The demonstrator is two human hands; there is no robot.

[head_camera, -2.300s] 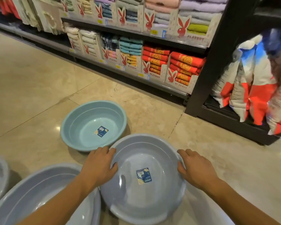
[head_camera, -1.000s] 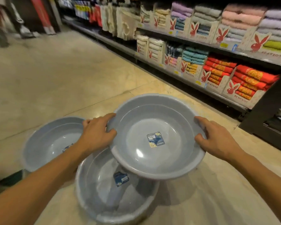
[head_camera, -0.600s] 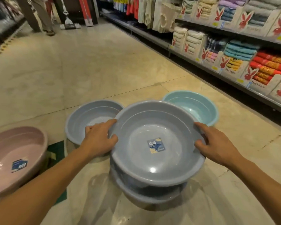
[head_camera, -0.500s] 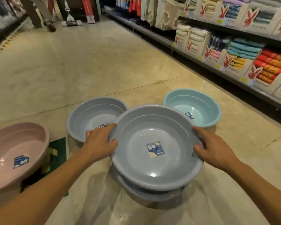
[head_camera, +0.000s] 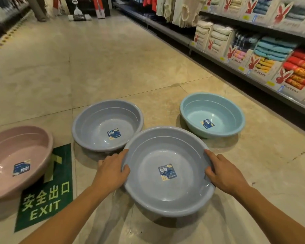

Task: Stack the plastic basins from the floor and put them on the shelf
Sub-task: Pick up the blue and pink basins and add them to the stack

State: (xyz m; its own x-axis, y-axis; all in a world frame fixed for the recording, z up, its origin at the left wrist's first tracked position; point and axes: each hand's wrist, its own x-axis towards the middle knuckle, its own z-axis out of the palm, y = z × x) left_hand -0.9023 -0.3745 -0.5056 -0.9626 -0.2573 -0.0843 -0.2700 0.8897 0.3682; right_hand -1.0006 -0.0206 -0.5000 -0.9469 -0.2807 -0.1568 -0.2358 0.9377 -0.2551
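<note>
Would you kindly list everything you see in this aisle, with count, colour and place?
Held basin: one, grey-blue, centre foreground, sticker inside.
Floor basin: one, grey-blue, on the floor behind it, to the left.
Teal basin: one, light teal, on the floor to the right.
Pink basin: one, pink, left edge.
Exit sign: one, green, on the floor, left foreground.
Towels: many, mixed colours, folded in boxes at right.
Shelf: one, grey, along the right side.
Left hand: one, grips the centre basin's left rim.
Right hand: one, grips its right rim.
</note>
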